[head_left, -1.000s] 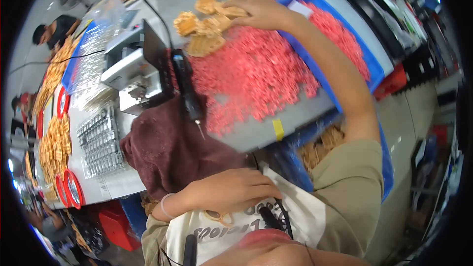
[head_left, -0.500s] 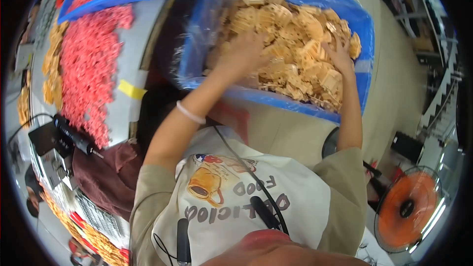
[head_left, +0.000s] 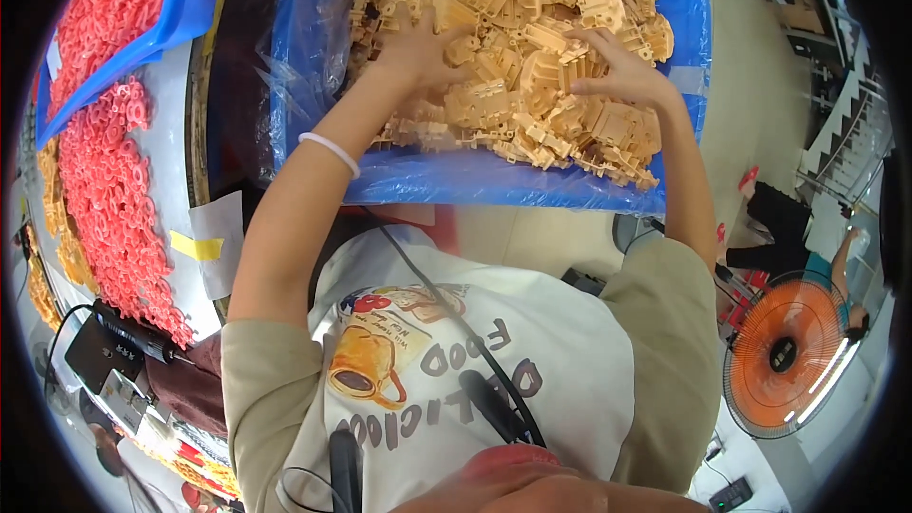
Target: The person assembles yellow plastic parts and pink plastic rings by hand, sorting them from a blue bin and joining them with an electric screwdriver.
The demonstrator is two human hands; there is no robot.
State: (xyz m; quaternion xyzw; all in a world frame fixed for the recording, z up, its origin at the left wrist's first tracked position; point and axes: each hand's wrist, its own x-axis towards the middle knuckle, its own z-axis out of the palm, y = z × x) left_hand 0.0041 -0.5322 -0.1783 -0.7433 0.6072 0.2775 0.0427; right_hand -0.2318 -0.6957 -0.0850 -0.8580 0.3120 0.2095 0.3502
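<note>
Both of my hands reach into a large blue bin [head_left: 698,76] lined with clear plastic [head_left: 309,28]. It holds a heap of tan moulded plastic parts [head_left: 494,104], many of them curved and ribbed. My left hand [head_left: 415,55] lies on the left of the heap, its fingers spread over the parts. On the right, my right hand [head_left: 627,71] has thumb and fingers apart, with the fingertips at the parts beneath. No part is plainly gripped in either hand.
At left, a table [head_left: 185,95] carries many small pink plastic pieces [head_left: 109,199], a blue tray [head_left: 176,28] of more, and an electric screwdriver [head_left: 133,334]. An orange fan [head_left: 784,351] stands at lower right, a person in black trousers [head_left: 774,228] beyond it.
The view has shifted, so the bin sits further left and higher. My right hand has moved inward from the bin's right side. A person now shows behind the fan.
</note>
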